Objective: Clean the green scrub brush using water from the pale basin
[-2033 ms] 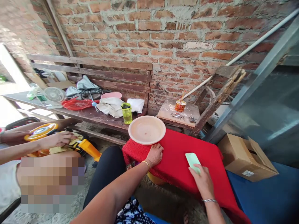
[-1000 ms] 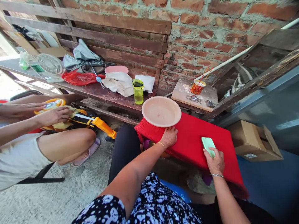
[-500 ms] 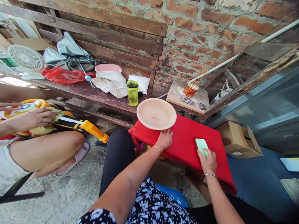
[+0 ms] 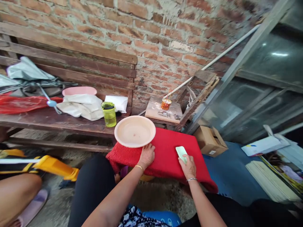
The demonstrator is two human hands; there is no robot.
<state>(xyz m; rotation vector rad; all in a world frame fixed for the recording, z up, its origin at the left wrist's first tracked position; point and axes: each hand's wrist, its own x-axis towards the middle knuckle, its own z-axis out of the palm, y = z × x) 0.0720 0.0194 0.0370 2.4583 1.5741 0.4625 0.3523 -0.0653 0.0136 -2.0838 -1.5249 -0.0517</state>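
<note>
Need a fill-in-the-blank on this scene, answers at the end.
1. The right hand holds a pale green ____.
2. The basin by the left hand rests on a ____ cloth.
3. The yellow-green bottle stands on the wooden ____.
4. The cardboard box sits on a ____ surface.

Missing words: phone; red; bench; blue.

We see a passable lane over the red cloth (image 4: 164,157) between our left hand (image 4: 147,156) and right hand (image 4: 188,165); the basin (image 4: 129,132) bars passage just ahead of the left, the carton (image 4: 205,143) beyond the right.
</note>
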